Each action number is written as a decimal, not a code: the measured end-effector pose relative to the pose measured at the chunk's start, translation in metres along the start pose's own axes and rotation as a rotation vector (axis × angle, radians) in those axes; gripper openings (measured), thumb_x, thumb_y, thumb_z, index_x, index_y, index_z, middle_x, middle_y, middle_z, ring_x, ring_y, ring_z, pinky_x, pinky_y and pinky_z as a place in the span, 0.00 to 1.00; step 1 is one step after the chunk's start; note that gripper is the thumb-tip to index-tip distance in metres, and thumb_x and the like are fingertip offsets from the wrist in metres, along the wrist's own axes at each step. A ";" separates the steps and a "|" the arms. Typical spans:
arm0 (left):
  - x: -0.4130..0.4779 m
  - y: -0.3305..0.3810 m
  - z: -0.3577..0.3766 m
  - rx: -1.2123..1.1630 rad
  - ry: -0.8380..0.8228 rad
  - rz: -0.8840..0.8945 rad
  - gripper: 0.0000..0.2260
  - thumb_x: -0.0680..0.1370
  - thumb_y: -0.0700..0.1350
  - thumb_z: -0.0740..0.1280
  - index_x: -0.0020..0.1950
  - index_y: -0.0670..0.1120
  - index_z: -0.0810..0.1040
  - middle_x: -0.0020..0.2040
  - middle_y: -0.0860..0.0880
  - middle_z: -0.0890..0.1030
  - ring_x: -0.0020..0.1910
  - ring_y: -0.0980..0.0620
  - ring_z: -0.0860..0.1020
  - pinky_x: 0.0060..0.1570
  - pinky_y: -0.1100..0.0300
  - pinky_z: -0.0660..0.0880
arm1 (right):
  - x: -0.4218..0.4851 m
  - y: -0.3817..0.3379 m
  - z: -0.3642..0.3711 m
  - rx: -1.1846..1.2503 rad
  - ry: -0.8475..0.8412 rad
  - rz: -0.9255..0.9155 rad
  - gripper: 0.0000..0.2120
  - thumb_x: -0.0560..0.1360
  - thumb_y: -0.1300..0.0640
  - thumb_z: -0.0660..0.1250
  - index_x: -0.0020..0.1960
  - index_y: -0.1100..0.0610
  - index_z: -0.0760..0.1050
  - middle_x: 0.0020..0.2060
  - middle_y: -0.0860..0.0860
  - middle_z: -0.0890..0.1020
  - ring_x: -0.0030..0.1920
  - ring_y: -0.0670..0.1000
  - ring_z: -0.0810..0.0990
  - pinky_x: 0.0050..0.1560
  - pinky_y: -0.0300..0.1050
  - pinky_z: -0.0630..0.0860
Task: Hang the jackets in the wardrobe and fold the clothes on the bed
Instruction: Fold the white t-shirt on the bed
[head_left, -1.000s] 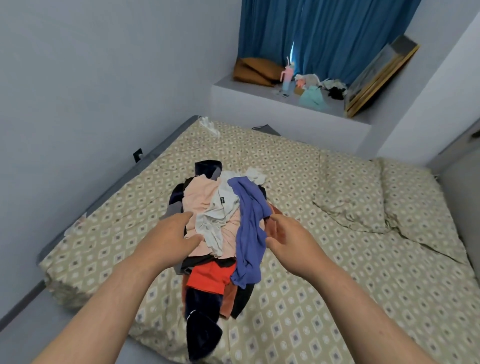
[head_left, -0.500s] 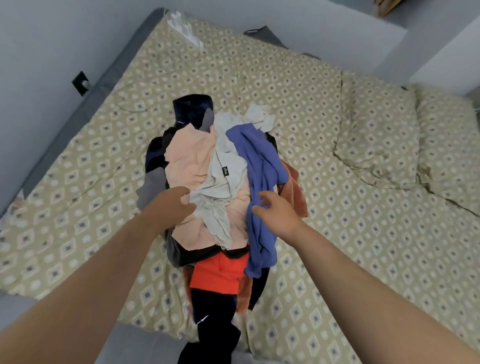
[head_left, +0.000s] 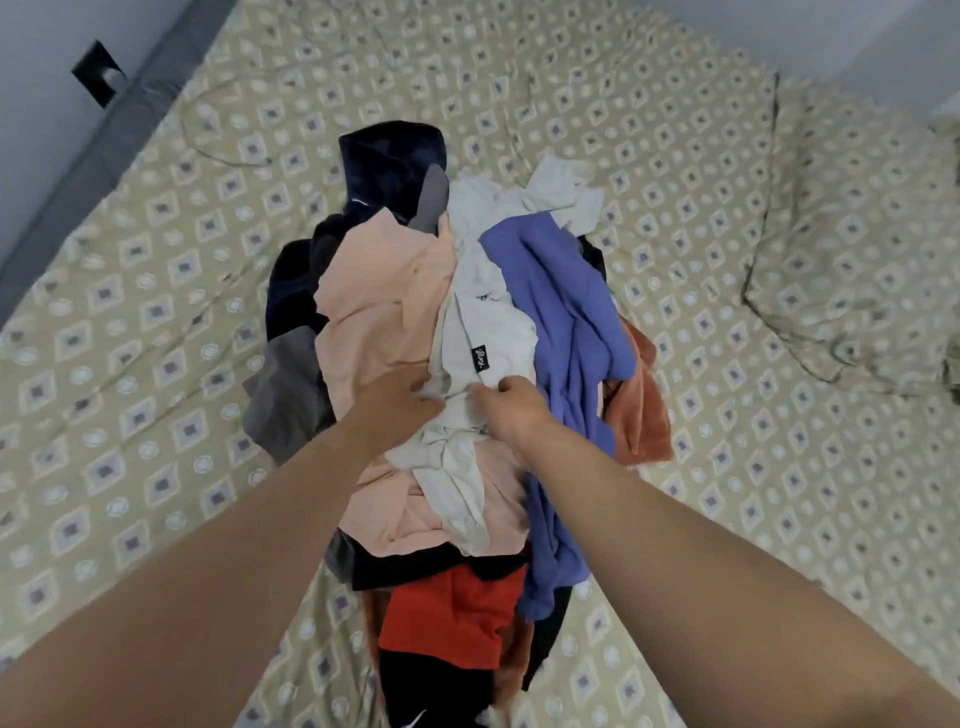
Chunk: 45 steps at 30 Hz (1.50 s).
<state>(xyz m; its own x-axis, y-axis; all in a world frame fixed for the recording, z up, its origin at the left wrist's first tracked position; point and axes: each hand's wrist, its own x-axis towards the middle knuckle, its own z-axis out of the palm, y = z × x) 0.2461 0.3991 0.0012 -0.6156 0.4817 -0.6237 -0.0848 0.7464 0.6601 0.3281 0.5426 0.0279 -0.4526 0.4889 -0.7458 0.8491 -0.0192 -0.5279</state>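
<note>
The right hand (head_left: 511, 410) holds the light grey garment (head_left: 488, 322) in a pinching grip, atop the clothes pile (head_left: 374, 322) on the bed (head_left: 156, 260). The left hand (head_left: 400, 402) touches it at 9 o'clock; whether its grip is closed, I cannot tell.

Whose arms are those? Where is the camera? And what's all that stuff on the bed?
There's no machine here. These are a person's two bare arms. The camera sits on the person's head and looks down, so you see what they see.

On the beige diamond-patterned bed sheet lies a heap of crumpled clothes. In it are a peach top, a purple-blue top, a dark navy garment and an orange-red piece.

The right hand pinches the pale grey garment with the small black label on top of the heap. The left hand rests beside it. Its fingers are partly sunk in cloth, so I can't tell if it grips. A matching pillow lies on the right.
</note>
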 end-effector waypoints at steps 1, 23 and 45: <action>0.002 0.001 0.003 0.007 0.013 0.014 0.07 0.76 0.49 0.69 0.53 0.50 0.78 0.47 0.53 0.80 0.47 0.52 0.78 0.51 0.55 0.74 | 0.003 0.000 0.002 0.014 0.041 0.000 0.13 0.77 0.52 0.66 0.39 0.55 0.67 0.35 0.49 0.72 0.40 0.53 0.71 0.43 0.45 0.70; -0.161 0.085 -0.040 -1.006 0.281 0.065 0.05 0.80 0.42 0.66 0.53 0.45 0.80 0.47 0.46 0.86 0.44 0.48 0.85 0.37 0.54 0.80 | -0.181 0.015 -0.163 0.380 0.074 -0.265 0.02 0.76 0.57 0.68 0.45 0.54 0.79 0.42 0.54 0.83 0.39 0.52 0.80 0.40 0.47 0.74; -0.495 0.361 0.073 -1.009 0.215 0.709 0.09 0.82 0.36 0.59 0.43 0.45 0.72 0.33 0.48 0.79 0.29 0.54 0.79 0.29 0.60 0.78 | -0.500 0.105 -0.432 0.230 0.347 -0.961 0.05 0.76 0.54 0.73 0.41 0.50 0.81 0.38 0.41 0.83 0.39 0.34 0.78 0.43 0.29 0.72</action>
<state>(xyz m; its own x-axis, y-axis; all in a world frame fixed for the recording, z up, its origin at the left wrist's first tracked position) 0.5778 0.4635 0.5177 -0.8785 0.4774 0.0177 -0.1860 -0.3759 0.9078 0.7615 0.6724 0.5207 -0.7752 0.6092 0.1670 0.0849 0.3625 -0.9281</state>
